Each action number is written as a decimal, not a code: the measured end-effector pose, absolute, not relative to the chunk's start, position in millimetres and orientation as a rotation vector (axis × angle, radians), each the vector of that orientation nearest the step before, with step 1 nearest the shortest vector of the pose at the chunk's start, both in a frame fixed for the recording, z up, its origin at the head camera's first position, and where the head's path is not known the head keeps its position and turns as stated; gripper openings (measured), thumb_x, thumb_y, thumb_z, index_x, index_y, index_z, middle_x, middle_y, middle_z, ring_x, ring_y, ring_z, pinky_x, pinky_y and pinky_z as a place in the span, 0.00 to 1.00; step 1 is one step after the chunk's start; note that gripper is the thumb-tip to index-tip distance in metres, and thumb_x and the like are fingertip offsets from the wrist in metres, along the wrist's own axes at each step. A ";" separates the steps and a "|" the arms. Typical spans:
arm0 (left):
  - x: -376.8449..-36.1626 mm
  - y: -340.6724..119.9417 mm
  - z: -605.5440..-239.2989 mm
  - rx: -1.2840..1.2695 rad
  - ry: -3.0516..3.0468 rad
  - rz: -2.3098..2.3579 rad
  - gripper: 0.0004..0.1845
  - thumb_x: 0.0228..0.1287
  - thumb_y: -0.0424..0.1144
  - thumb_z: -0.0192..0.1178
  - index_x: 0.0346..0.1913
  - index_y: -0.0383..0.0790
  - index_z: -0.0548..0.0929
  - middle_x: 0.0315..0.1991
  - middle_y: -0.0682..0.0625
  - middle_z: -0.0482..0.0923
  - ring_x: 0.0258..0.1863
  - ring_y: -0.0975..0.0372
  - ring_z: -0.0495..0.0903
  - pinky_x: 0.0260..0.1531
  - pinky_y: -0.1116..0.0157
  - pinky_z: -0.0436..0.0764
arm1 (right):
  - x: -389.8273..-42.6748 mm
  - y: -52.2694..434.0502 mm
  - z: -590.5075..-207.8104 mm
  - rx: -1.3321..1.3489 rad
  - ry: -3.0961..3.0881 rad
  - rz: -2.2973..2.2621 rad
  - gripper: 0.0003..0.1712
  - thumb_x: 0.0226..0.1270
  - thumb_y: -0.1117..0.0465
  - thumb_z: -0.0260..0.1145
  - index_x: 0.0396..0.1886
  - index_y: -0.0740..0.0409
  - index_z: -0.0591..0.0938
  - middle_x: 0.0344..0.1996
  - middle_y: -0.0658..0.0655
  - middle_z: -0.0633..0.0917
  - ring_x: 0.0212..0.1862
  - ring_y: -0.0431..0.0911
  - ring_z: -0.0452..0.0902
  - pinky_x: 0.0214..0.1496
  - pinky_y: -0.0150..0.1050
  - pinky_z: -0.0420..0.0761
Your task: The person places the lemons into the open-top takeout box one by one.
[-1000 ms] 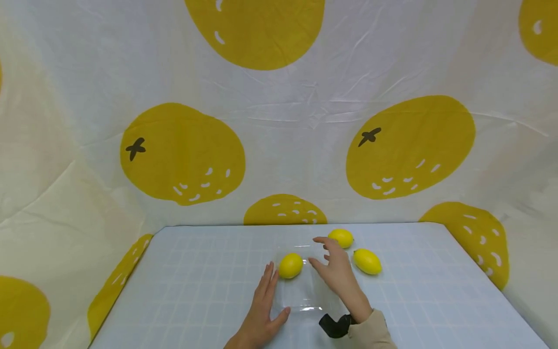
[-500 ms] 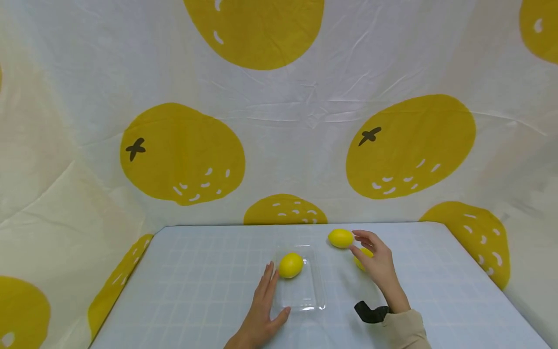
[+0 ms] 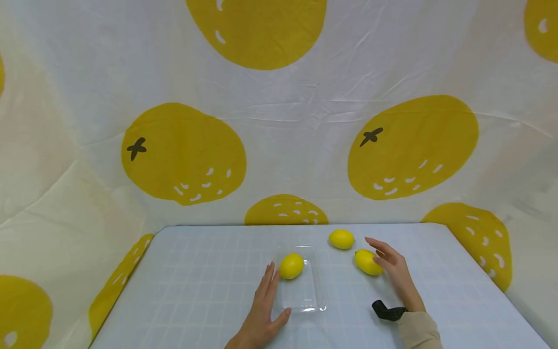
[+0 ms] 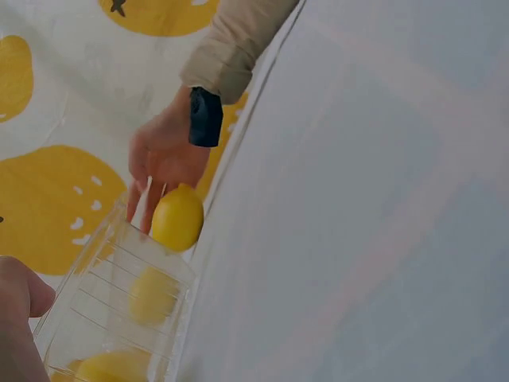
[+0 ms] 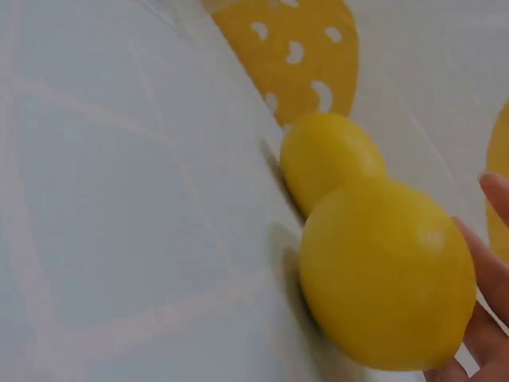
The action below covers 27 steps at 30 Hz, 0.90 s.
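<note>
A yellow lemon lies inside a clear plastic tray, toward its far end. My left hand lies along the tray's left side, fingers straight and thumb at the near edge. To the right of the tray are two more lemons: a far lemon and a nearer lemon. My right hand is at the nearer lemon's right side, thumb overlapping it in the head view and fingers loosely bent beyond it. In the right wrist view the fingers stand beside this lemon, not wrapped round it.
The table has a pale blue checked cover. Behind it hangs a white cloth printed with large yellow fruit. A black strap piece sticks out from the right wrist, by a beige sleeve.
My right hand has moved right, away from over the tray, past the far lemon to the right side of the nearer lemon. The left hand has stayed at the tray.
</note>
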<state>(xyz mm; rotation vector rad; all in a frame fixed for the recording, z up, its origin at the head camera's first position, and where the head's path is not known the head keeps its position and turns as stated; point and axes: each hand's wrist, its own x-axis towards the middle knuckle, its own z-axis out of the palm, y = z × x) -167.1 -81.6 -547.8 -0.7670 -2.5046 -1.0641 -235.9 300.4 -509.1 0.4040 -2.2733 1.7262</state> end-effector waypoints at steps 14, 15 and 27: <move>-167.9 -81.9 -546.4 -0.768 -2.544 -1.055 0.47 0.63 0.47 0.65 0.78 0.36 0.51 0.80 0.41 0.41 0.78 0.51 0.44 0.67 0.45 0.58 | -232.5 305.8 -528.3 0.623 -2.325 1.807 0.31 0.69 0.76 0.53 0.72 0.67 0.67 0.70 0.71 0.66 0.71 0.32 0.60 0.65 0.18 0.56; -168.0 -82.2 -546.1 -0.764 -2.553 -1.059 0.47 0.63 0.47 0.65 0.78 0.37 0.51 0.80 0.41 0.40 0.78 0.51 0.44 0.67 0.45 0.58 | -232.0 306.3 -527.7 0.647 -2.323 1.818 0.31 0.69 0.76 0.53 0.72 0.68 0.66 0.71 0.72 0.65 0.71 0.32 0.60 0.66 0.19 0.56; -167.8 -82.1 -547.3 -0.772 -2.538 -1.061 0.47 0.63 0.47 0.64 0.78 0.36 0.52 0.80 0.41 0.41 0.78 0.50 0.44 0.69 0.51 0.55 | -235.9 310.3 -530.7 0.646 -2.441 1.663 0.35 0.62 0.68 0.71 0.70 0.65 0.71 0.67 0.69 0.71 0.65 0.28 0.66 0.60 0.22 0.69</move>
